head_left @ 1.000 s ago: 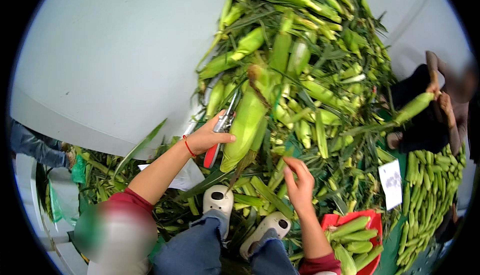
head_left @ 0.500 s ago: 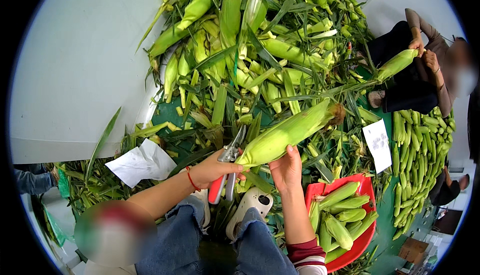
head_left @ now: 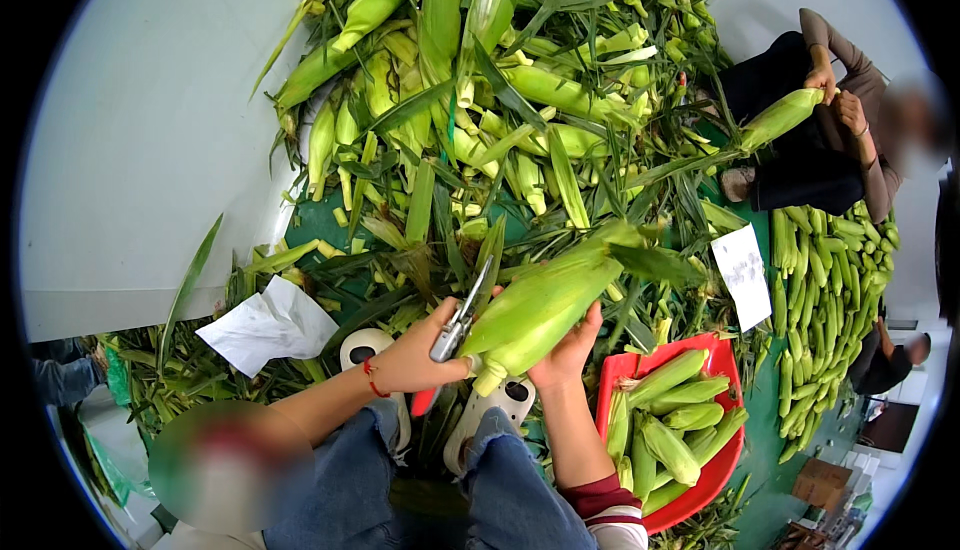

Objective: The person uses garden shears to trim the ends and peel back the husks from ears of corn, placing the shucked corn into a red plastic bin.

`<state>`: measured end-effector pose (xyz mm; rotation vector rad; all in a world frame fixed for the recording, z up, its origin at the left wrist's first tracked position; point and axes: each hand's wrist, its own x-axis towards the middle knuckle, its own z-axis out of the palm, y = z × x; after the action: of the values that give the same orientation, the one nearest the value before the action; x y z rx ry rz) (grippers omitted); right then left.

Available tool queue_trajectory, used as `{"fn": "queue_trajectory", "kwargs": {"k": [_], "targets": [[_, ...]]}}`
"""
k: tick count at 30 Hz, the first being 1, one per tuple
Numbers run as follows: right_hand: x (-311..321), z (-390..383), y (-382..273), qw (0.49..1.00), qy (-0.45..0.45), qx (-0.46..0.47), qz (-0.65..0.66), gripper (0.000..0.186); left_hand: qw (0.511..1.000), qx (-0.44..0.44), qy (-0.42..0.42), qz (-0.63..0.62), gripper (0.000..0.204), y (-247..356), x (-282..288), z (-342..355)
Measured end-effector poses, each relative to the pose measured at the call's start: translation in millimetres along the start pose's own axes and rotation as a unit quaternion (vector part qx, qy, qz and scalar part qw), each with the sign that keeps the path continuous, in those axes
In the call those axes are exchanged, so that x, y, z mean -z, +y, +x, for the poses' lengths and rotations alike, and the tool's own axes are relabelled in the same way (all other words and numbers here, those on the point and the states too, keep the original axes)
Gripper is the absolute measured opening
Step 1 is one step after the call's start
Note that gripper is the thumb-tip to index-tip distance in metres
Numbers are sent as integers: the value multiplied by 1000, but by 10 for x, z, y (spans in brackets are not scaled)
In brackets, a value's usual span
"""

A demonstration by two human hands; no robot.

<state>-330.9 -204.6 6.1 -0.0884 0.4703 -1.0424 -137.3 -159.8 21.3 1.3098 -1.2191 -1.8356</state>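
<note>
Here, I see left hand (head_left: 415,355) curled around red-handled silver metal clippers (head_left: 462,322); right hand (head_left: 567,355) cups fat, leafy green corn ear (head_left: 545,308) near middle, toward five o'clock, stalk end (head_left: 490,379) pointing to seven. Red plastic tub (head_left: 712,485) at four o'clock.

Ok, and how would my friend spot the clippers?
Start at the big corn pile, then look below it to the person's left hand, with the red string on its wrist. That hand holds the clippers. They have grey metal and a red handle, unlike the all-green ear right beside them.
</note>
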Motion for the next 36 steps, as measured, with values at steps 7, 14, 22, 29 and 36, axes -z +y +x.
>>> {"fn": "queue_trajectory", "kwargs": {"k": [7, 14, 22, 29, 36], "targets": [[78, 93, -186, 988, -53, 103, 104, 69, 991, -45, 95, -88, 49, 163, 310, -36], [-35, 45, -414, 996, 23, 90, -1, 62, 957, -14, 272, 102, 52, -288, 886, 14], [76, 85, -424, 949, 171, 200, -176, 41, 882, 156, -96, -434, 65, -263, -66, -28], [-5, 51, -92, 861, 245, 281, -346, 49, 843, 248, -112, -465, 66, 31, -421, 74], [114, 61, -11, 878, 236, 256, -329, 60, 866, 218, -52, -448, 51, -199, -513, 174]]}}
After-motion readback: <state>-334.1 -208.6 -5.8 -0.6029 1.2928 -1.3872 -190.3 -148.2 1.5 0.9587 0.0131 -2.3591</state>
